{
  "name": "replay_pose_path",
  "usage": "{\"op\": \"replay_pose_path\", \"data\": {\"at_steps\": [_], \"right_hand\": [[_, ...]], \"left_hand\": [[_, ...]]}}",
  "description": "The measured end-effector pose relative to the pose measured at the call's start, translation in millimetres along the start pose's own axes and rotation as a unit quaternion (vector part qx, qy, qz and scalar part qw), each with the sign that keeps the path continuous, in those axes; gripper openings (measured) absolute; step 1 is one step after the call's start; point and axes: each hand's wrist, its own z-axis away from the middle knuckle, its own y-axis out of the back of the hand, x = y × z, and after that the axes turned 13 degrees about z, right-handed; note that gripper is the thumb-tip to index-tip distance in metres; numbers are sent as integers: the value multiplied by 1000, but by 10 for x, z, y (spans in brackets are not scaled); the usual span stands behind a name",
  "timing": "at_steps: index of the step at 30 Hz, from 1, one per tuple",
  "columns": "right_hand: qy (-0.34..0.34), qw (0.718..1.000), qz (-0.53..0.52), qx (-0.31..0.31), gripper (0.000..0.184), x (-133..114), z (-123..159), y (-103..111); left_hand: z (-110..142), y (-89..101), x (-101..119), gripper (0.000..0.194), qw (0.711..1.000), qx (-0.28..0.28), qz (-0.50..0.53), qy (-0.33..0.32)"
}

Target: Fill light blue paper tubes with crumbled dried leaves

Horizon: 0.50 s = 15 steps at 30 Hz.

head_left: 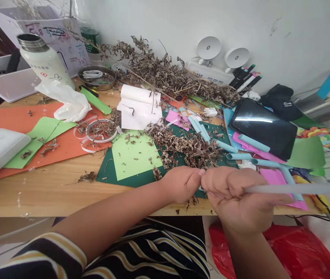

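Observation:
My right hand [237, 193] is closed around a long, pale, slightly translucent stick [301, 188], which runs out past the right edge of the view. My left hand [184, 184] is closed too, its thumb touching the knuckles of the right. What the left fingers hold, if anything, is hidden. Just beyond both hands lies a clump of dry brown leaves [188, 149], spread over a dark green mat [105, 170]. Beside it on the left is a light green paper square [136, 155]. Several pale blue paper tubes [239, 156] lie to the right.
A dark tablet [263, 126] rests at the right, near pink paper [272, 177]. At the back are a dry leafy branch [159, 71] and a white router [210, 71]. An open bottle [47, 64], crumpled tissue [72, 106] and orange paper [66, 149] occupy the left.

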Motion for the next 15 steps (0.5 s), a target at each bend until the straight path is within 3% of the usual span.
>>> {"op": "replay_pose_path", "data": {"at_steps": [15], "right_hand": [[25, 999, -4, 42, 53, -1, 43, 55]], "left_hand": [[-1, -3, 25, 37, 1000, 2, 3, 17]]}}
